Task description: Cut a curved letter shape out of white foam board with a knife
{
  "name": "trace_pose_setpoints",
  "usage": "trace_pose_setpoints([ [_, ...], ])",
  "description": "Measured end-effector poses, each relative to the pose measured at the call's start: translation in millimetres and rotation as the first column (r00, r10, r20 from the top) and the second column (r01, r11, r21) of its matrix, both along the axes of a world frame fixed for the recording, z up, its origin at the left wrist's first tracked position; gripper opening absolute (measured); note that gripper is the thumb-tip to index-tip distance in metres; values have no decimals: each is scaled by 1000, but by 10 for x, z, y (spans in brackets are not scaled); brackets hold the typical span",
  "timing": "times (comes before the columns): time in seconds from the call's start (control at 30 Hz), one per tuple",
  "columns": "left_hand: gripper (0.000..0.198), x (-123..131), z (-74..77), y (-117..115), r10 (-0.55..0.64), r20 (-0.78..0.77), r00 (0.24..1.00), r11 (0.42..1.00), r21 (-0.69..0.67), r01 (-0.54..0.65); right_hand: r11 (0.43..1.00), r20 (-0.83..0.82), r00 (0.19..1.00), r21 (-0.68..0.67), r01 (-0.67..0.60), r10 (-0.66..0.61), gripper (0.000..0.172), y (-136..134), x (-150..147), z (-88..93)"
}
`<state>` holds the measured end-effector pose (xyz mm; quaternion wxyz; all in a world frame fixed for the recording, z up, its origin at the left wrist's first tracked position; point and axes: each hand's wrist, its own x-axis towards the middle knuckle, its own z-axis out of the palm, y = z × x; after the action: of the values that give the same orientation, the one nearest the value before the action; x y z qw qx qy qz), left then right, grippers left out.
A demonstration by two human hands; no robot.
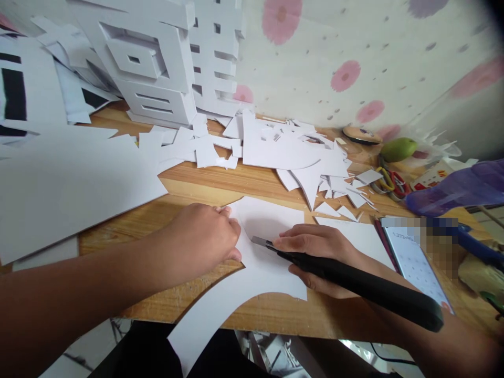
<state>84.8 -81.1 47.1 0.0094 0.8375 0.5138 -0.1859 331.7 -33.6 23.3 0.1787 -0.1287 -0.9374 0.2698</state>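
Note:
A black utility knife [334, 270] lies in the grip of my right hand [326, 249], its blade pointing left. The blade tip meets or hovers just over a white foam-board sheet [271, 273]; I cannot tell which. This sheet has a curved strip running down past the table's front edge. My left hand [208, 233] is closed at the sheet's left edge, fingers curled and pressing or pinching it near a thin cut line. What lies under those fingers is partly hidden.
White board offcuts [291, 142] heap along the back. Cut-out white block structures [145, 68] stand behind them. A large white board [79, 184] covers the left. On the right are a phone [413, 262], scissors [394, 181], a green fruit [398, 149] and a purple item [457, 184].

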Motion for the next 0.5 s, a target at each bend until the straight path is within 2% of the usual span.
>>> trace_pose_setpoints([
  [0.3,36,13,-10,17,39,45,998,999,-16,-39,1000,16,1000,-1,-9,9,35,3,68,41],
  [0.5,40,14,-13,18,16,-49,999,999,-35,-18,1000,28,1000,9,13,-14,34,-36,81,67],
])
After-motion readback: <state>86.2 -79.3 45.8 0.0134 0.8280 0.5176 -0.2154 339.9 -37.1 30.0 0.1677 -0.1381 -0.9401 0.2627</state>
